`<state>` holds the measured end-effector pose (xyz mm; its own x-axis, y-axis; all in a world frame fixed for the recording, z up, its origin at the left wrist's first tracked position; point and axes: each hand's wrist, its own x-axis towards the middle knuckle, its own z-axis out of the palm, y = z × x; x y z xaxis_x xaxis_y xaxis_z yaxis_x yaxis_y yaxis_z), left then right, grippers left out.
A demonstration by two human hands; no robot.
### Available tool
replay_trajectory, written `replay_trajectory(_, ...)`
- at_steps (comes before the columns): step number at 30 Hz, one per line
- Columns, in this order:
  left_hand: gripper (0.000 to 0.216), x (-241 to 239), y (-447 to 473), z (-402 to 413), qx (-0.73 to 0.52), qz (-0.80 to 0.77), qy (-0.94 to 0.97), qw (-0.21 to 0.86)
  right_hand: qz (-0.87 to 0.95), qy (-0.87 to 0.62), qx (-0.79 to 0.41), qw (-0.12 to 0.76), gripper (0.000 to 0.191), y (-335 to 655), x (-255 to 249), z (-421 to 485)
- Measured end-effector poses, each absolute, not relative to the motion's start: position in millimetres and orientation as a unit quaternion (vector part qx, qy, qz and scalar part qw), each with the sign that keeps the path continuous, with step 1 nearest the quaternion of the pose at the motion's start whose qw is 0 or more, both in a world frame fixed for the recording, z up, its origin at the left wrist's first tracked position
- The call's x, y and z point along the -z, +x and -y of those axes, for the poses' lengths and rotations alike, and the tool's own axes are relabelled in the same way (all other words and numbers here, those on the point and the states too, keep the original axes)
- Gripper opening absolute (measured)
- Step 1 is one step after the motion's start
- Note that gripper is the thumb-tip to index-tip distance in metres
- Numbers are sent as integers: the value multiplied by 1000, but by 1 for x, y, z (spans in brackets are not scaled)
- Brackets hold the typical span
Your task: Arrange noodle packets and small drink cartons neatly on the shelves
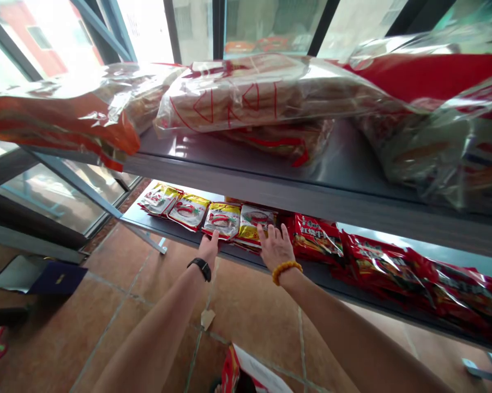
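Note:
My left hand (209, 248), with a black watch on its wrist, is at the front edge of a white, yellow and red food packet (221, 221) on the lower shelf. Its thumb and forefinger are apart and touch the packet's edge; the other fingers are hidden. My right hand (277, 248), wearing an amber bead bracelet, is open with fingers spread. Its fingertips rest at the right side of the neighbouring yellow and white packet (250, 224). Further left on that shelf lie two similar stacks, a packet (187, 211) and another packet (161, 197).
Red instant noodle packs (317, 237) line the lower shelf (180, 233) to the right. Overhead, the upper shelf (246, 173) holds large clear bags (287, 90). A red and white box (254, 374) stands below me on the tiled floor (148, 322). A dark blue folder (58, 277) lies left.

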<state>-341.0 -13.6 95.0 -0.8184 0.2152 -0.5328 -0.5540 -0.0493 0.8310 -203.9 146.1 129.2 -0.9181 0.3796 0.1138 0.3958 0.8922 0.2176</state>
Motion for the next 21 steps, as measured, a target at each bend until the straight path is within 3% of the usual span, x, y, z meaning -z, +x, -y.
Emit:
replay_trajectory(4, 35, -109, -368, 50, -701, -656, -183, 212, 975, -189, 67, 90, 75, -187, -130, -143)
replay_trajectory(9, 20, -122, -414, 51, -705, -648, -198, 209, 973, -174, 24, 147, 67, -154, -125, -122)
replay_trajectory(12, 23, -128, -417, 45, -723, -622, -168, 250, 968, -187, -3, 166, 61, -118, -123, -100)
replay_trajectory(17, 31, -124, -392, 76, -710, -632, -185, 249, 944, -294, -94, 116, 45, 3, -112, -62)
replay_trajectory(19, 38, -104, -367, 101, -688, -657, -214, 224, 907, -392, -133, 78, 39, 76, -95, -48)
replay_trajectory(21, 30, -75, -322, 136, -635, -686, -236, 268, 841, -513, -171, 26, 32, 160, -73, -30)
